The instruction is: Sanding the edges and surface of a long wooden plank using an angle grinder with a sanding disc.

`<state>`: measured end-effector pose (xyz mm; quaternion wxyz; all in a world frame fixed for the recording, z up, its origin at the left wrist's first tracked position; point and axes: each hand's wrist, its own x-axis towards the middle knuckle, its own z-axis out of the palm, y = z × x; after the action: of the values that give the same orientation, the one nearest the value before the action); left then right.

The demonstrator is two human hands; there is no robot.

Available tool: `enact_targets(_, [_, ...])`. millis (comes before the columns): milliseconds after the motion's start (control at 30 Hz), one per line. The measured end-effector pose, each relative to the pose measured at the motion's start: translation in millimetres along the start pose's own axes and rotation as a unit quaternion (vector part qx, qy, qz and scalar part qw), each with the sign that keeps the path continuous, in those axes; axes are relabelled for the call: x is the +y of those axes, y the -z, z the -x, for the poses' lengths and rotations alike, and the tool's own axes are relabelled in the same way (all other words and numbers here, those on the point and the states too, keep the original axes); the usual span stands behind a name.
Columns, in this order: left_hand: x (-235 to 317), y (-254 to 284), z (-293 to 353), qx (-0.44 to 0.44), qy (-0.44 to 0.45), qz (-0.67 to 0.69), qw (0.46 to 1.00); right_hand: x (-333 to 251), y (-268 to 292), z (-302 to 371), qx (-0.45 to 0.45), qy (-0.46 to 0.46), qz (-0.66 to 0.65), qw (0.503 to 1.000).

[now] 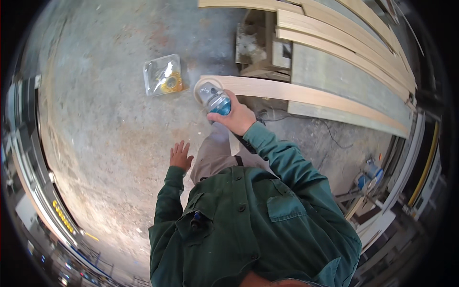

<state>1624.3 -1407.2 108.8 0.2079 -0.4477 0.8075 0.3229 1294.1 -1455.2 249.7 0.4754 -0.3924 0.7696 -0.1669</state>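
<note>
My right hand [240,116] is wrapped round the teal and grey body of a power sander [219,104]. The sander's round, pale-rimmed pad sits at the left end of a long light wooden board [287,90], overlapping it in view. Whether the pad presses on the wood I cannot tell. My left hand [180,156] hangs by my left thigh, fingers spread, holding nothing. Ahead and to the left, a clear plastic tray [156,76] lies on the floor with a round yellow-orange disc [171,82] inside it.
Several light planks [325,33] lie across a grey-green panel [334,67] at the far right, beside a wooden support frame [260,69]. A dark cord [330,131] trails over the concrete floor [105,124]. A blue machine [369,176] stands at the right.
</note>
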Motion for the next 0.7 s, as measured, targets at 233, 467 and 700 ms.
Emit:
enact_targets(233, [11.6,39.9,-43.7,0.054,-0.111,-0.021,0.992,78.2,28.9,48.2,0.079,-0.044,-0.091,0.992])
enact_targets(467, [131.9,130.2,-113.6,0.213,-0.351,-0.014,0.912,169.4,77.8,98.5,0.268,-0.084,-0.223,0.933])
enact_targets(700, [251.4,135.6,-172.0,0.215,-0.399,-0.143,0.88,296.9,155.8,123.8,0.425,-0.11,-0.297,0.848])
